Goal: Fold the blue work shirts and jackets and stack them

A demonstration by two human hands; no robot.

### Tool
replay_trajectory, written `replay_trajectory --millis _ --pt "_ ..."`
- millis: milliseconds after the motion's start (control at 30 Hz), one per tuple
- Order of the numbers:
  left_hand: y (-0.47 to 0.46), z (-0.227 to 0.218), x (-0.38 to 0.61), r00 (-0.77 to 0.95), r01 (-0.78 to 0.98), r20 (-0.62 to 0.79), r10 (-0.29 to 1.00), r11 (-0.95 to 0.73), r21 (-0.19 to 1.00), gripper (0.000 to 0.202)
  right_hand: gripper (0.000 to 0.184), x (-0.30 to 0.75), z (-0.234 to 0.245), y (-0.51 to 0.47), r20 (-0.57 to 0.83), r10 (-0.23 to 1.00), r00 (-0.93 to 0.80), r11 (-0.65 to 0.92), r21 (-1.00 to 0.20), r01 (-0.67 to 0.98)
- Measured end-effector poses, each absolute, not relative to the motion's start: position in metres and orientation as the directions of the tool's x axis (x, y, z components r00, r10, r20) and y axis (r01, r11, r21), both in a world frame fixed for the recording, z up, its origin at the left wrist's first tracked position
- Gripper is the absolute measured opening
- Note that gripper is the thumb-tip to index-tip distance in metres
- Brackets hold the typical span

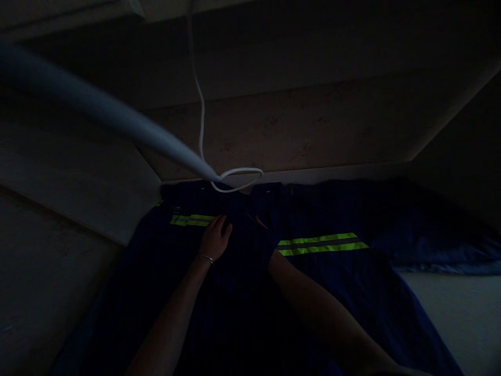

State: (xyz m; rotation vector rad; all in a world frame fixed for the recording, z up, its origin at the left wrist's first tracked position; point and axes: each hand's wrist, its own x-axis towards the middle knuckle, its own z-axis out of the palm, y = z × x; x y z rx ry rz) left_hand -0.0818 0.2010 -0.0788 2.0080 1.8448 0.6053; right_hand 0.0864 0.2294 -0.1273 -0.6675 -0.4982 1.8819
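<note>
A dark blue work jacket (329, 282) with yellow-green and grey reflective strips lies spread out below me, its collar at the far side. My left hand (216, 238), with a thin bracelet at the wrist, is on the jacket's front beside the left strip. Its fingers curl on the fabric and the thumb stands a little apart. My right hand (261, 222) is mostly covered by a fold of dark cloth; only a bit of finger shows past it. Its grip is hidden.
A thick pale pole-like shape (129, 122) slants in from the upper left, above the jacket. A white cord (202, 115) hangs down and loops near the collar. A pale wall or panel (274, 138) stands behind. More dark blue cloth (438, 224) lies at right. The light is very dim.
</note>
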Motion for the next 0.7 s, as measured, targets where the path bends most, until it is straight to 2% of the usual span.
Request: replay_trajectory --millis 200,333,433,500,533,600,667,700 --pt "0.207 -0.119 -0.073 0.116 0.935 0.022 0.993 -0.116 0.335 0.063 0.039 0.124 -0.124 0.224 -0.312 0.905 -0.291 -0.426 -0.624 -0.655" --pt "0.209 -0.125 -0.078 0.135 0.951 0.006 0.991 -0.131 0.281 0.068 0.037 0.169 -0.111 0.207 -0.324 0.909 -0.263 -0.417 -0.738 -0.530" --pt "0.211 -0.125 -0.080 0.160 0.969 -0.011 0.987 -0.155 0.191 0.069 0.032 0.220 -0.093 0.188 -0.319 0.922 -0.219 -0.382 -0.841 -0.383" --pt "0.208 -0.121 -0.077 0.149 0.982 -0.032 0.988 -0.144 0.122 0.068 0.033 0.265 -0.080 0.176 -0.317 0.936 -0.152 -0.344 -0.913 -0.218" --pt "0.205 -0.116 -0.072 0.121 0.989 -0.031 0.992 -0.118 0.085 0.066 0.034 0.291 -0.074 0.170 -0.297 0.952 -0.066 -0.303 -0.948 -0.099" --pt "0.197 -0.101 -0.057 0.080 0.997 -0.006 0.997 -0.080 -0.002 0.058 0.038 0.348 -0.066 0.161 -0.145 0.961 0.234 -0.198 -0.955 0.220" --pt "0.186 -0.081 -0.029 0.118 0.992 0.052 0.992 -0.116 -0.052 0.049 0.044 0.406 -0.065 0.155 0.142 0.840 0.524 -0.208 -0.807 0.553" --pt "0.180 -0.072 -0.011 0.180 0.984 0.087 0.980 -0.178 -0.035 0.046 0.050 0.432 -0.067 0.153 0.213 0.766 0.607 -0.287 -0.731 0.619"
